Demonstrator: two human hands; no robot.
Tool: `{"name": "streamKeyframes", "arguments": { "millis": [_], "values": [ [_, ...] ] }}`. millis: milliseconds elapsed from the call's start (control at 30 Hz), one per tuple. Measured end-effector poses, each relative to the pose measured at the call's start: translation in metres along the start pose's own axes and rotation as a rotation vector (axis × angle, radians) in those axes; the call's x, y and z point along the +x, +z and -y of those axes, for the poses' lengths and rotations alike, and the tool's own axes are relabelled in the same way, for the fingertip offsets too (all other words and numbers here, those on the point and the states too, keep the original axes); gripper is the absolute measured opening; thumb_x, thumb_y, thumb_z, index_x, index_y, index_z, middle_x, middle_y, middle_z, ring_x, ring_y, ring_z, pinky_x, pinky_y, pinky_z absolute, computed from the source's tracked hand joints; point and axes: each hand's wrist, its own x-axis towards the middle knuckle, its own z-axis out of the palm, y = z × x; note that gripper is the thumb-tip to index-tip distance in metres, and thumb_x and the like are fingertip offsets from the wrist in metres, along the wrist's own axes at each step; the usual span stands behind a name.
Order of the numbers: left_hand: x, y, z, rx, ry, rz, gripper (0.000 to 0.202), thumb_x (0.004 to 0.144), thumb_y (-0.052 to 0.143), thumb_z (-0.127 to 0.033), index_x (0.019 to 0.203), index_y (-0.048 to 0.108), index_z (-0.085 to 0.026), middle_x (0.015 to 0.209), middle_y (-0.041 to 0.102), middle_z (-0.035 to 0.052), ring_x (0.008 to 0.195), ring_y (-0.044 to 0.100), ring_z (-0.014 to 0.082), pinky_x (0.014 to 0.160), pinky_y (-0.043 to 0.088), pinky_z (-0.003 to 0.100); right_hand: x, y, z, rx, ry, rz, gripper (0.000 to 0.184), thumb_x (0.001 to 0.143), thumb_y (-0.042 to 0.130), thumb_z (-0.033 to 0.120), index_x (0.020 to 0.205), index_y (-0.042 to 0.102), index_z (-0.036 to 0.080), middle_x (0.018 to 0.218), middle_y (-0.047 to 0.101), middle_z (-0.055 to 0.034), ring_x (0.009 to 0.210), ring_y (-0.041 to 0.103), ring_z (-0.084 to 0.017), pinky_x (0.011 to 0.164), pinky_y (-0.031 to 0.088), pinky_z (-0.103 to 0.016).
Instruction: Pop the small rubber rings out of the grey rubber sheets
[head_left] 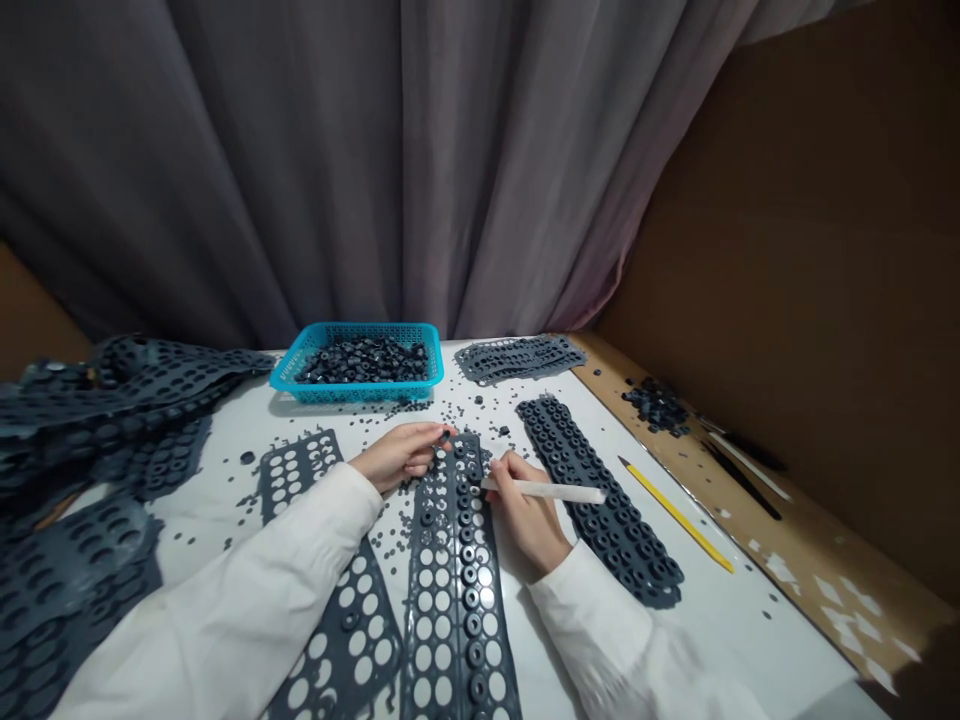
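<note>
Perforated dark sheet (456,600) lies on the desk (750,640), its far end between our hands. Our left hand (397,457) pinches a small dark piece (445,437) in its fingers; our right hand (531,520) grips a white stick (559,491). We seem to be working pieces singly from the sheet; next probably calls for careful tip placement.

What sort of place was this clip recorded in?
Probably a workshop bench for small parts: the white tabletop holds flat dark-grey perforated sheets, a bright-blue plastic basket filled with small dark pieces, and scattered dark round bits.
</note>
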Motion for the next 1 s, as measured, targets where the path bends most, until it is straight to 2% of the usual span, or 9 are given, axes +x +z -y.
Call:
{"name": "streamKeyframes", "arguments": {
  "millis": [200,433,533,600,667,767,833,900,1000],
  "values": [
    [-0.003,0.0,-0.005,-0.188,-0.085,0.023,0.021,0.086,0.049,-0.025,0.091,0.062,-0.009,0.074,0.054,0.0031,0.037,0.026,-0.002,0.032,0.019,0.01,0.0,0.0,0.0,0.018,0.028,0.022,0.036,0.087,0.042,0.037,0.057,0.042,0.019,0.052,0.049,0.0028,0.052,0.047,-0.012,0.051,0.032,-0.023],
    [-0.002,0.002,-0.006,-0.215,-0.231,-0.025,0.03,0.091,0.038,-0.023,0.089,0.06,-0.004,0.067,0.056,0.0055,0.033,0.03,-0.0015,0.029,0.022,0.009,0.0,0.001,0.001,0.001,0.04,0.034,0.037,0.087,0.042,0.037,0.056,0.043,0.018,0.05,0.05,0.003,0.05,0.048,-0.011,0.05,0.033,-0.022],
    [-0.001,0.002,-0.007,-0.232,-0.3,-0.059,0.037,0.092,0.031,-0.026,0.093,0.059,-0.001,0.07,0.061,0.0107,0.035,0.039,0.0017,0.029,0.028,0.01,0.0,0.001,0.001,-0.001,0.04,0.035,0.036,0.087,0.042,0.037,0.056,0.044,0.018,0.05,0.051,0.003,0.05,0.048,-0.011,0.049,0.032,-0.022],
    [0.0,0.002,-0.007,-0.224,-0.314,-0.085,0.033,0.09,0.033,-0.021,0.094,0.058,0.0,0.076,0.064,0.0154,0.042,0.051,0.0057,0.034,0.039,0.013,0.0,0.001,0.001,-0.003,0.038,0.038,0.036,0.087,0.043,0.037,0.056,0.044,0.018,0.05,0.051,0.0029,0.05,0.048,-0.011,0.049,0.032,-0.022],
    [0.0,0.001,-0.006,-0.203,-0.308,-0.097,0.024,0.085,0.04,-0.015,0.095,0.058,-0.001,0.086,0.065,0.0183,0.058,0.062,0.0122,0.047,0.049,0.017,0.0,0.0,0.001,-0.002,0.037,0.043,0.036,0.087,0.043,0.036,0.056,0.044,0.018,0.05,0.05,0.0029,0.05,0.047,-0.011,0.049,0.032,-0.022],
    [0.0,0.002,-0.004,-0.144,-0.29,-0.103,0.024,0.074,0.051,-0.01,0.096,0.059,-0.004,0.092,0.065,0.0171,0.075,0.065,0.0185,0.062,0.053,0.024,0.001,0.0,0.001,0.006,0.041,0.051,0.035,0.087,0.043,0.036,0.056,0.044,0.018,0.05,0.05,0.003,0.049,0.047,-0.011,0.049,0.032,-0.022],
    [-0.001,0.004,-0.004,-0.069,-0.254,-0.125,0.025,0.069,0.052,-0.008,0.093,0.06,-0.008,0.086,0.065,0.0119,0.069,0.063,0.0145,0.058,0.051,0.022,0.001,0.0,0.002,0.012,0.047,0.052,0.035,0.087,0.043,0.037,0.056,0.043,0.019,0.05,0.05,0.0029,0.049,0.047,-0.011,0.049,0.033,-0.022],
    [-0.002,0.008,-0.002,0.048,-0.187,-0.138,0.022,0.065,0.051,-0.007,0.085,0.06,-0.01,0.073,0.063,0.0047,0.052,0.055,0.0076,0.046,0.042,0.017,0.0,0.0,0.002,0.022,0.055,0.052,0.036,0.087,0.043,0.037,0.056,0.043,0.019,0.05,0.051,0.0028,0.049,0.048,-0.011,0.048,0.033,-0.022],
    [-0.005,0.015,0.001,0.394,-0.04,-0.086,0.014,0.065,0.049,-0.009,0.073,0.06,-0.013,0.058,0.056,-0.001,0.043,0.042,0.0057,0.042,0.031,0.017,0.0,0.001,0.001,0.026,0.058,0.054,0.036,0.086,0.043,0.036,0.055,0.043,0.019,0.049,0.051,0.0026,0.049,0.048,-0.012,0.049,0.033,-0.023]
  ]
}}
